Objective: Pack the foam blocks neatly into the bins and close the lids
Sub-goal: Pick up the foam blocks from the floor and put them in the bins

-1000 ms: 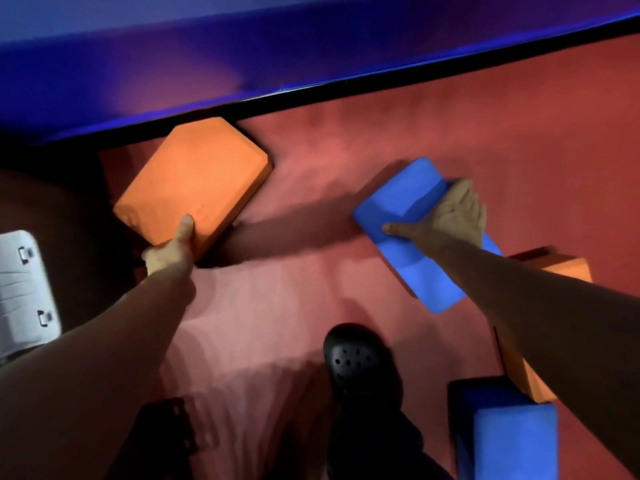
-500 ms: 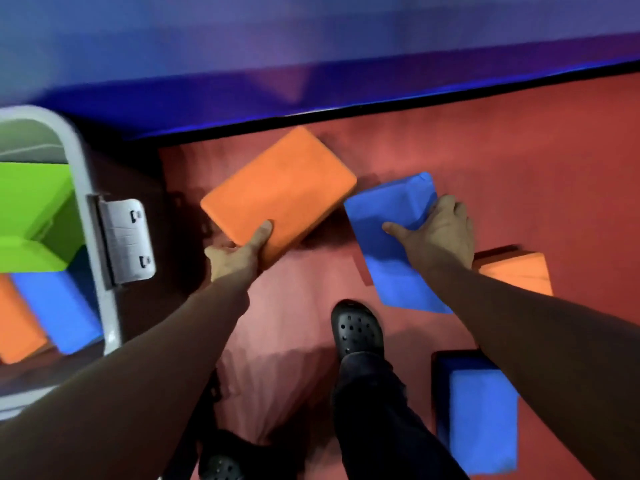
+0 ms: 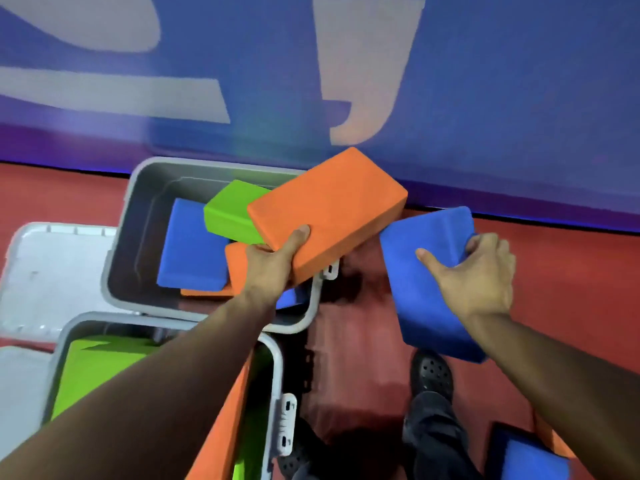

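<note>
Two blocks lifted off floor since half a second back. Left hand (image 3: 273, 268) grips orange block (image 3: 327, 213), fingers clamped on near edge, now above far bin (image 3: 119, 268) right rim. Right hand (image 3: 485, 275) pinches blue block (image 3: 429, 282), airborne beside bin. Open room at bin's left; green block (image 3: 232, 216) crowds centre. Near bin (image 3: 277, 362) fuller

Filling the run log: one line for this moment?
left hand grips orange block over far bin | right hand grips blue block | lids open
</note>
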